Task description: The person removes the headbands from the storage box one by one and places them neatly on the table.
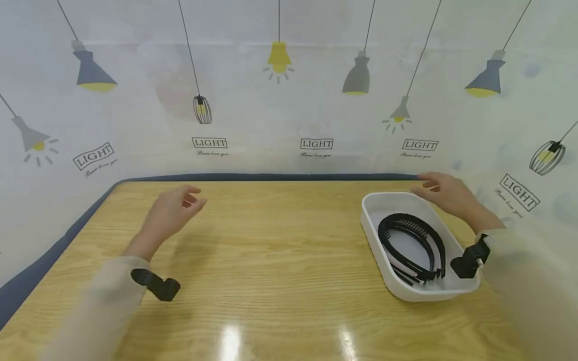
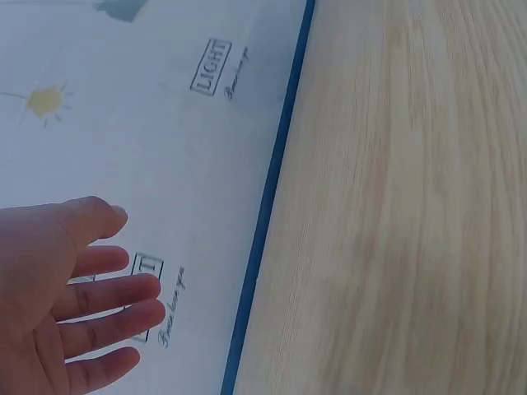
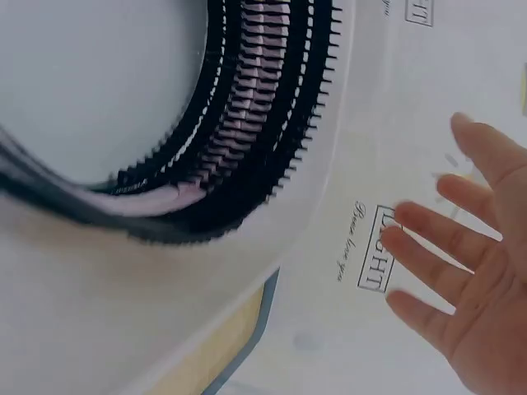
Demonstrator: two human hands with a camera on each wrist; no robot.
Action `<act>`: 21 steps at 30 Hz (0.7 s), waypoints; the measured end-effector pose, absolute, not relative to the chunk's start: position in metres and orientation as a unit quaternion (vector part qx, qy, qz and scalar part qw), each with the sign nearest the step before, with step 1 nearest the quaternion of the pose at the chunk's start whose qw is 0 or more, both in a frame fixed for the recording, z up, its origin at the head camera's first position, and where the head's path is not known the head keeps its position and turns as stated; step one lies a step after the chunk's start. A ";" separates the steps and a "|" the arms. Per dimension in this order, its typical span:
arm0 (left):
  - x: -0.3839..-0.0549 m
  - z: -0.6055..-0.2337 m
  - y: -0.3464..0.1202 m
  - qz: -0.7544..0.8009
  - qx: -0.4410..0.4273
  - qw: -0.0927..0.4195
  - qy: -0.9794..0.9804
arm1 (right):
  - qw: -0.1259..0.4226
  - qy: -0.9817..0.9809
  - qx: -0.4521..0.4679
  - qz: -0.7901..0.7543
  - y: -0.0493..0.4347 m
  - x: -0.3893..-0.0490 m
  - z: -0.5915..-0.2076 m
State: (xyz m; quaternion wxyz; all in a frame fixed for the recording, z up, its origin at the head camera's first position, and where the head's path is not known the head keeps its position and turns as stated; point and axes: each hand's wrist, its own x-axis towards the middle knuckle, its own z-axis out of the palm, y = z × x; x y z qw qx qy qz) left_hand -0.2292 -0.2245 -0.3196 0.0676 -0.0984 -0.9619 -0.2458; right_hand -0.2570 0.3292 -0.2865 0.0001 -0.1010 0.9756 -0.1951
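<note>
A white plastic tray [image 1: 374,239] stands at the right of the table, with several toothed headbands [image 1: 435,245] lying in it, mostly black with a pale pink one among them. My right hand [image 1: 444,193] hovers by the tray's far right corner, fingers relaxed and holding nothing. In the right wrist view the headbands [image 3: 272,123] fill the upper left, apart from the spread fingers. Over the left part of the wooden table, my left hand [image 1: 169,210] hangs in the air, loosely bent and holding nothing; its fingers [image 2: 111,292] show spread in the left wrist view.
The wooden table [image 1: 271,250] has a dark blue edge strip [image 1: 271,177] along its back and left. Behind it rises a pale wall covering [image 1: 253,110] printed with lamps. Black wrist cameras [image 1: 155,285] are strapped over both light sleeves [image 1: 97,301].
</note>
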 end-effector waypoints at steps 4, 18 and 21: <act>-0.230 -0.321 -0.197 -0.311 -0.122 0.084 -0.939 | -0.004 0.974 -0.102 -0.201 0.340 -0.246 -0.288; -0.233 -0.334 -0.108 -0.420 -0.174 0.052 -0.889 | 0.010 0.973 -0.104 -0.206 0.378 -0.214 -0.311; -0.234 -0.337 -0.090 -0.439 -0.180 0.040 -0.880 | 0.016 0.974 -0.097 -0.206 0.383 -0.207 -0.316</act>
